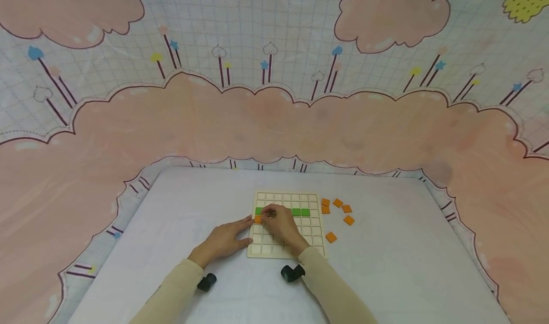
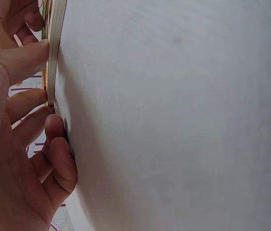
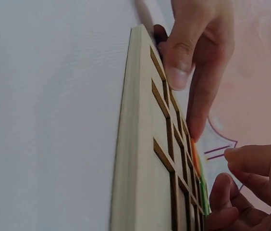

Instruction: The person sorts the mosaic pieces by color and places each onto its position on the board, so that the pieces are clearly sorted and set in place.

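Observation:
A pale wooden grid board lies on the table, its square cells outlined in brown. Green tiles sit in one row, part of which my right hand covers. Below that row's left end is an orange tile. My left hand rests along the board's left edge, thumb and fingers extended and touching it. Over the left part of the board, my right hand bends its fingers loosely beside the orange tile. In the right wrist view, that hand's fingers stand apart with no tile visible between them.
Several loose orange tiles are scattered right of the board, one of them nearer the front. The white table extends around the board. Patterned cloth hangs behind and along the sides. Each wrist carries a black camera.

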The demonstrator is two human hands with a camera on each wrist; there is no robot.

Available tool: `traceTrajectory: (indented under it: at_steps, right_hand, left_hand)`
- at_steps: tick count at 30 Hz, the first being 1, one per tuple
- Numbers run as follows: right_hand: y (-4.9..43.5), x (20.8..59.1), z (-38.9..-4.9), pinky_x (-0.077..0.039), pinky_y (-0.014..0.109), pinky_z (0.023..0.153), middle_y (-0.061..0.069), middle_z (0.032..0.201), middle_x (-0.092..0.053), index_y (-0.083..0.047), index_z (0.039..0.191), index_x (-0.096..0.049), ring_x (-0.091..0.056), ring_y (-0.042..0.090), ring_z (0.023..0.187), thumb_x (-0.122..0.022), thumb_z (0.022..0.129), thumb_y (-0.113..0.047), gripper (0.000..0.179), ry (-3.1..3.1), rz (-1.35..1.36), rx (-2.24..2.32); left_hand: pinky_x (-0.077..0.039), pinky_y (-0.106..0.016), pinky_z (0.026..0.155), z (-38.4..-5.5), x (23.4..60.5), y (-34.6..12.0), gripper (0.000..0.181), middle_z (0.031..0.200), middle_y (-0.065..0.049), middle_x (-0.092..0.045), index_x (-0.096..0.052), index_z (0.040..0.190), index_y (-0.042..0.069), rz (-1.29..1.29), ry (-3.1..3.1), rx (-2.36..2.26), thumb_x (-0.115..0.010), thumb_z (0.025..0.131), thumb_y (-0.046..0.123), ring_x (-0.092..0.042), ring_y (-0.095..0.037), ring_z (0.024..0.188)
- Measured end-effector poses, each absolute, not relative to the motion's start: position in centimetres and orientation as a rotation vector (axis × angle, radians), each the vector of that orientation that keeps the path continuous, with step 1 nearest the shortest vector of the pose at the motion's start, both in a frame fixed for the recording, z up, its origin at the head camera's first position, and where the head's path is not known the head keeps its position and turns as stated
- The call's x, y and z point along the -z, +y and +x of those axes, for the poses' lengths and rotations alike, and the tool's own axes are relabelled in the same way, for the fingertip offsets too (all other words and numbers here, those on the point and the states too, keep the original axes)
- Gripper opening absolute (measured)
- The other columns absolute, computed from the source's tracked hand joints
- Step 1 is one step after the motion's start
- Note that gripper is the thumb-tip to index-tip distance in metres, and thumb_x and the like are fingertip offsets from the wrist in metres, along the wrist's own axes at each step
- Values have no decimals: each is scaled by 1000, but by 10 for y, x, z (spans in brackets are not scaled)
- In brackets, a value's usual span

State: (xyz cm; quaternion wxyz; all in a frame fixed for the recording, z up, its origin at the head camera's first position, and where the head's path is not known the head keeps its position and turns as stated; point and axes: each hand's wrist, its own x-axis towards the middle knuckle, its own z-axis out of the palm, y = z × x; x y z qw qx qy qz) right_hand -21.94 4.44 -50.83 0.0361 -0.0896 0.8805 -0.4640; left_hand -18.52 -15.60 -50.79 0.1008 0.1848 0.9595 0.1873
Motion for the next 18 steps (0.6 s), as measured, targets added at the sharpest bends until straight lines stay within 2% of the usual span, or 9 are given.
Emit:
traceTrajectory:
  at_steps: [8,15,18]
  right_hand:
    - [55,492,-208,-53,23,66,1,100,-68,-11,108,-71,-62,10,80,-68,92,-18,18,2599,-319,1517]
    - [66,484,-202,-53,25,75,-1,101,-69,-15,108,-71,-61,11,83,-69,92,-19,17,2643,-360,1516]
    - [71,482,-201,-53,24,76,-1,102,-70,-13,111,-71,-61,12,85,-69,92,-21,20,2658,-402,1507]
  left_hand:
    - [-44,-55,108,-183,507,-157,59,156,6,-41,-50,145,22,551,2824,-571,-66,92,43,-50,-31,136]
    - [-44,-54,109,-184,508,-156,59,156,5,-42,-50,145,22,558,2827,-575,-66,92,43,-50,-31,137]
    - [-44,-53,109,-184,508,-156,60,156,5,-42,-50,145,22,557,2827,-575,-66,92,43,-49,-30,137]
